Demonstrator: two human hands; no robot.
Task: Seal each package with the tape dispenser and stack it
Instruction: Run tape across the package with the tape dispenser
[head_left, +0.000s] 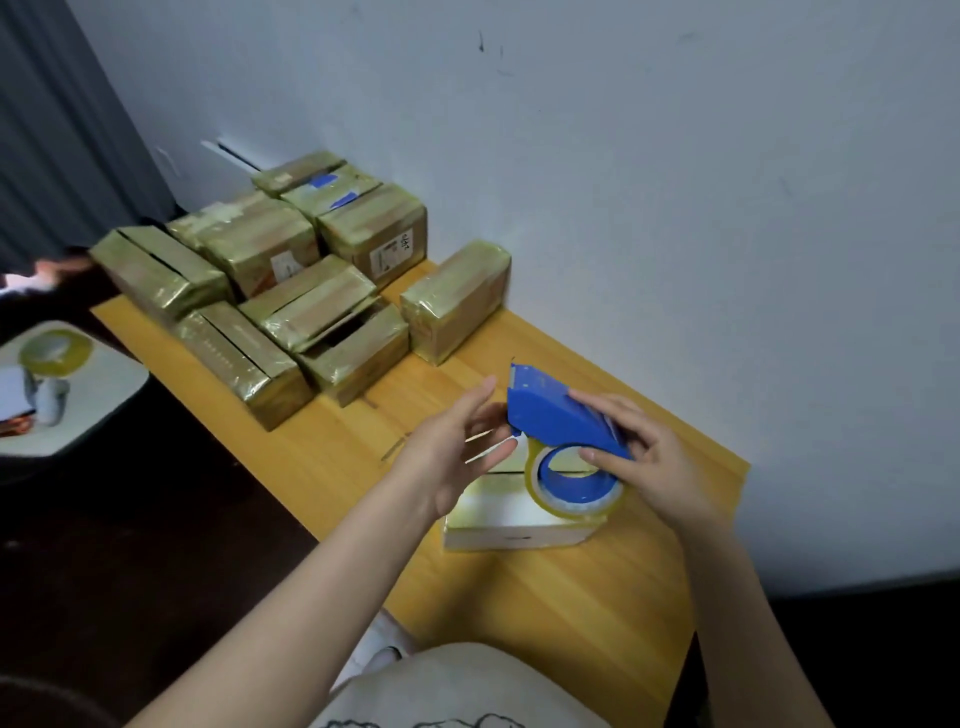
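Observation:
My right hand (649, 457) grips a blue tape dispenser (556, 415) with a roll of clear yellowish tape (576, 493), held just above a small white package (514, 519) on the wooden table (597, 597). My left hand (457, 447) hovers open beside the dispenser's front end, fingers spread, with thin strands of tape near the fingertips. Several tape-wrapped cardboard packages (291, 291) are stacked at the table's far end; one of them (353, 343) has its flaps open. A single wrapped package (457, 301) stands apart next to the wall.
The white wall (675, 208) runs along the table's right side. To the left, a low white stand (98, 395) holds a spare tape roll (54, 353) and small items. Dark floor lies left of the table. My lap (457, 686) is at the near edge.

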